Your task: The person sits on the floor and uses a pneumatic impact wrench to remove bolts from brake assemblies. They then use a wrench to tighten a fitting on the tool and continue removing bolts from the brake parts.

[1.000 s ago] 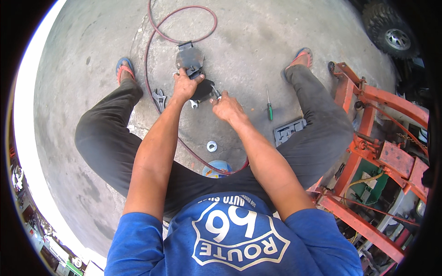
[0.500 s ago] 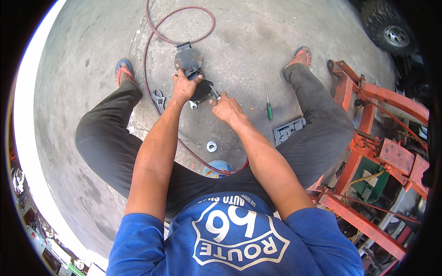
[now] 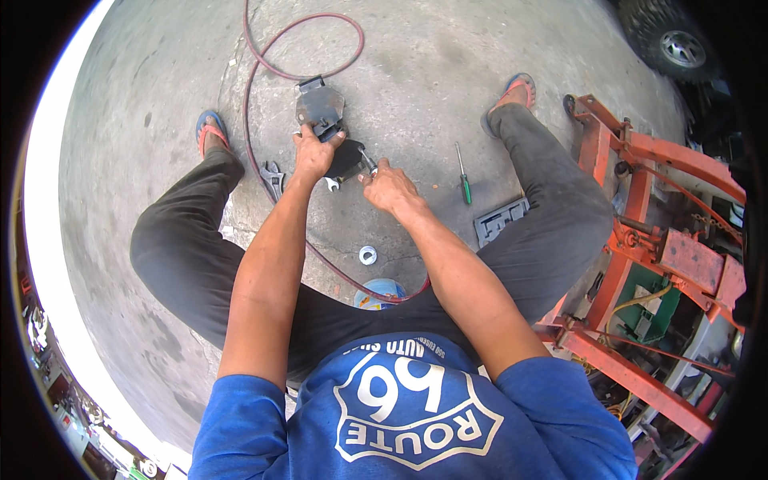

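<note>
My left hand [image 3: 314, 154] is closed around the near end of a dark grey metal part [image 3: 322, 106], a plate with a bracket-like end that points away from me. Below and right of it, a flat black piece [image 3: 346, 159] lies by the fingers; whether the two are joined I cannot tell. My right hand [image 3: 390, 186] is closed on a slim tool with a metal shaft [image 3: 368, 161], its tip against the black piece. The fingers hide its handle, so its exact kind does not show. An open-end wrench [image 3: 332, 184] lies just under the black piece.
On the concrete lie an adjustable wrench [image 3: 272, 179], a green-handled screwdriver [image 3: 466, 189], a grey moulded tool case [image 3: 502, 222] and a white roll [image 3: 367, 255]. A red hose [image 3: 358, 53] loops past my left forearm. An orange steel frame [image 3: 640, 182] stands at right, below a tyre [image 3: 668, 44].
The view has shifted slightly, so the floor things sit a little further left. Both hands keep their hold, with the tool's tip still at the black piece.
</note>
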`<state>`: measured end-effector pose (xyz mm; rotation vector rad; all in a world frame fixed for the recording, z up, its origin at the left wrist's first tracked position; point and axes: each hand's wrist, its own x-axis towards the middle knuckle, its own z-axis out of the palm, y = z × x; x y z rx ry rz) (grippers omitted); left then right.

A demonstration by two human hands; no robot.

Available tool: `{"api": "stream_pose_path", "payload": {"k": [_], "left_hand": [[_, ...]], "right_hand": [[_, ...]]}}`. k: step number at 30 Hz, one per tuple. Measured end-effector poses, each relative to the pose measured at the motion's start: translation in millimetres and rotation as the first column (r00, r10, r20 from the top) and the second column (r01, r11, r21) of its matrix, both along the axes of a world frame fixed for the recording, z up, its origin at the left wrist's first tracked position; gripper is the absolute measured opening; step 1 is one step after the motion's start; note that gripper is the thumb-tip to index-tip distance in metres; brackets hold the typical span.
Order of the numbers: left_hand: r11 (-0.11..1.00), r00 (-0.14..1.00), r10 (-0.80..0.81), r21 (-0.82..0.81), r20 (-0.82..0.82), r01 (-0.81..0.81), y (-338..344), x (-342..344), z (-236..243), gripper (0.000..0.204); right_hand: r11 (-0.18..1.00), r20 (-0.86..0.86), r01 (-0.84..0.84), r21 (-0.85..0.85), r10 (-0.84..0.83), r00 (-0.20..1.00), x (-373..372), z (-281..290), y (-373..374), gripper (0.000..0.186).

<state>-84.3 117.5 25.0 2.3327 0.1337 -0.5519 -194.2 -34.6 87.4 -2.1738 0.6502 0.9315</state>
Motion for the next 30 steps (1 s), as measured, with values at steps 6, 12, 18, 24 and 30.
{"api": "stream_pose_path", "payload": {"k": [6,12,18,24,30], "left_hand": [[1.000,1.000,-0.010,0.016,0.002,0.010,0,1,1,0.088],[1.000,1.000,-0.004,0.024,0.000,0.004,-1,0,2,0.088],[1.000,1.000,-0.005,0.019,0.000,0.005,-1,0,3,0.088],[1.000,1.000,0.000,0.011,0.004,0.000,-1,0,-1,0.089],[1.000,1.000,-0.004,0.010,0.011,0.003,0,0,-2,0.089]], "right_hand": [[1.000,0.005,0.008,-0.004,-0.008,1.000,0,4,0,0.058],[1.000,0.011,0.003,-0.006,-0.003,1.000,-1,-1,0,0.058],[1.000,0.033,-0.001,-0.001,0.001,0.999,-1,-7,0,0.057],[1.000,0.028,0.004,0.001,-0.004,1.000,-1,-6,0,0.057],[1.000,0.034,0.004,0.003,-0.004,0.999,-1,-7,-1,0.057]]}}
